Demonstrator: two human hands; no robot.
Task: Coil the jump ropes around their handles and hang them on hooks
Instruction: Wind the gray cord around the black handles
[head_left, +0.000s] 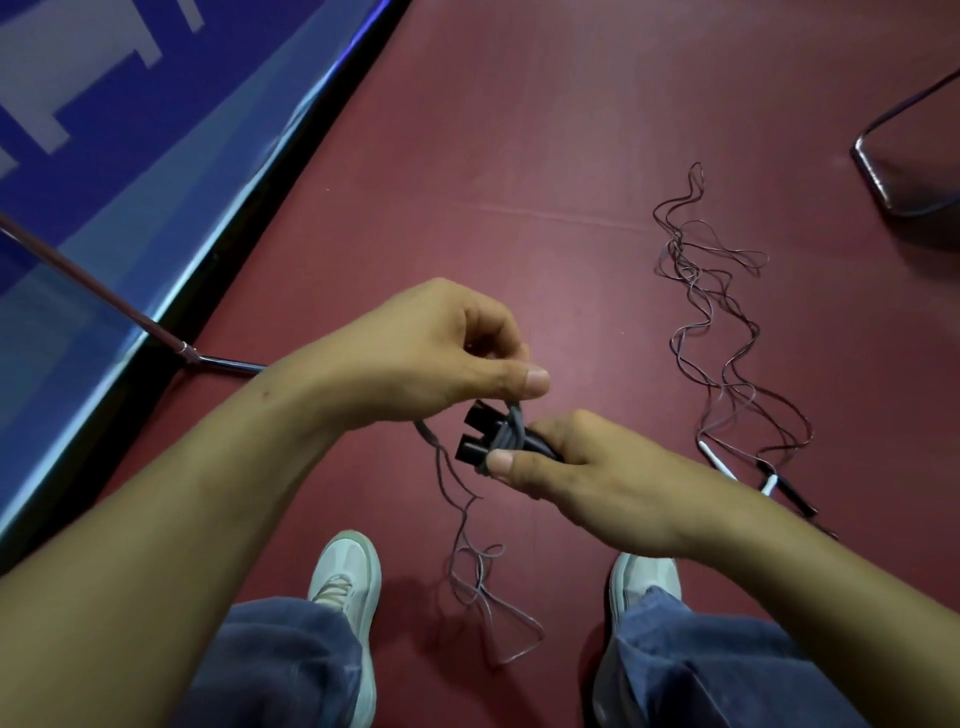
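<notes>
The right hand (597, 478) has its fingers (501, 461) clamped round two stubby black plastic handles (474, 434); at their 12 o'clock the left hand (436, 353) pinches the thin grey cord (514, 410), its slack trailing to the dark red floor (571, 130) at 6 o'clock. It looks light, limp and springy (probably slippery too), so I'd grip the rigid handles and keep the cord taut.

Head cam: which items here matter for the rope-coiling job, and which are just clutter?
Job:
- black handles in right hand
- trailing cord pinched by left hand
- tangled ropes on floor

Lying about:
- metal pole
- tubular frame
- blue panel
</notes>
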